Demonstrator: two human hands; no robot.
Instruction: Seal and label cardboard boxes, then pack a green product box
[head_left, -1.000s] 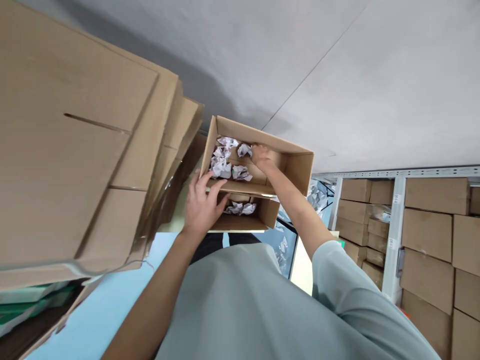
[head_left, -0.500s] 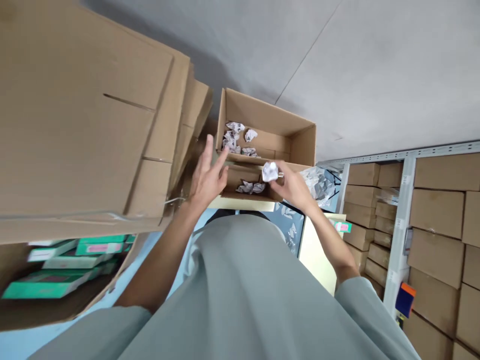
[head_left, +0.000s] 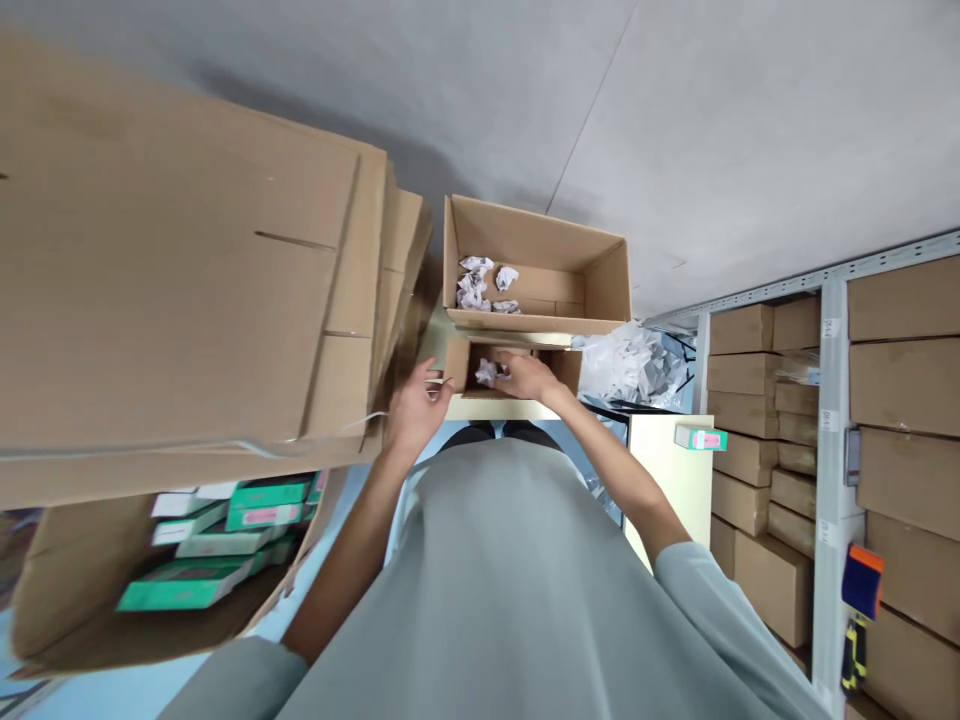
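Note:
My right hand [head_left: 527, 377] reaches down into a small open cardboard box [head_left: 562, 366], its fingers closed on crumpled paper [head_left: 487, 372] at the box's left part. The fingertips are partly hidden by the hand and the paper. At the left end of that box is my left hand [head_left: 421, 400], fingers apart and slightly bent, close to the box's left flap [head_left: 455, 365]; I cannot tell whether it touches. Behind stands a larger open carton [head_left: 536, 233] with several crumpled paper wads [head_left: 472, 288] in its left half.
Large flattened cartons [head_left: 187, 300] lean at the left. Below them, a big box [head_left: 82, 560] holds several green-and-white packages [head_left: 187, 582]. Another green package [head_left: 700, 438] lies on a pale surface at right. Clear plastic bagging [head_left: 637, 365] and shelves of cartons [head_left: 907, 390] are farther right.
My right hand has gone down and left into the small box with the crumpled paper. My left hand has lowered toward the box's left end. The view has shifted slightly.

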